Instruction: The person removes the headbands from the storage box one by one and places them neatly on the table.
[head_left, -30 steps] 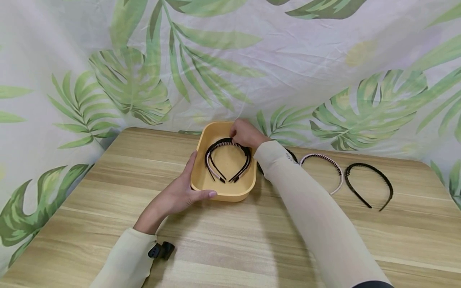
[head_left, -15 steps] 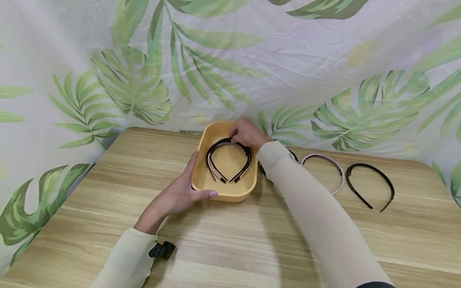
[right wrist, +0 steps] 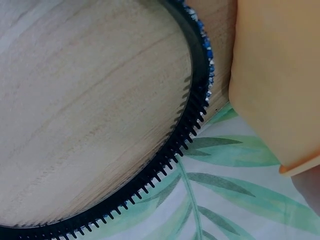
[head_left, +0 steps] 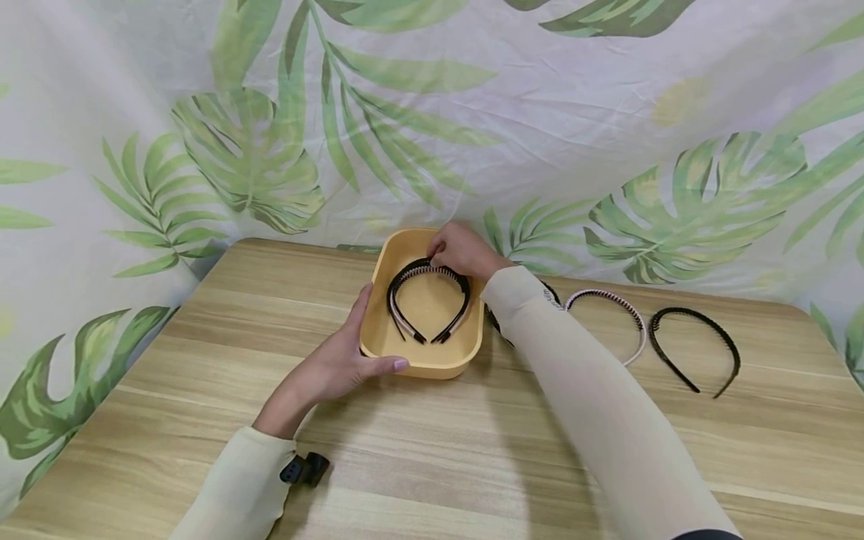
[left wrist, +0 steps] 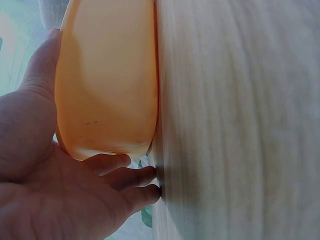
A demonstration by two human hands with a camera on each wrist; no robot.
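A yellow plastic box stands on the table with several headbands inside, black ones and a pale pink one, stacked in an overlapping arch. My left hand holds the box at its near left corner, thumb along the near rim and fingers against the left side. The left wrist view has the fingers bent against the box wall. Over the far right rim reaches my right hand, its thumb and finger pinching the top of a black headband in the stack. The right wrist view barely catches that hand.
Right of the box, partly behind the right sleeve, lies a black toothed headband with blue beads. Farther right are a pink headband and a black one. A leaf-print cloth hangs behind the wooden table.
The right hand's pinch shifts slightly left along the headband's top. The pink strip inside the stack shows a little less. The left hand stays on the box.
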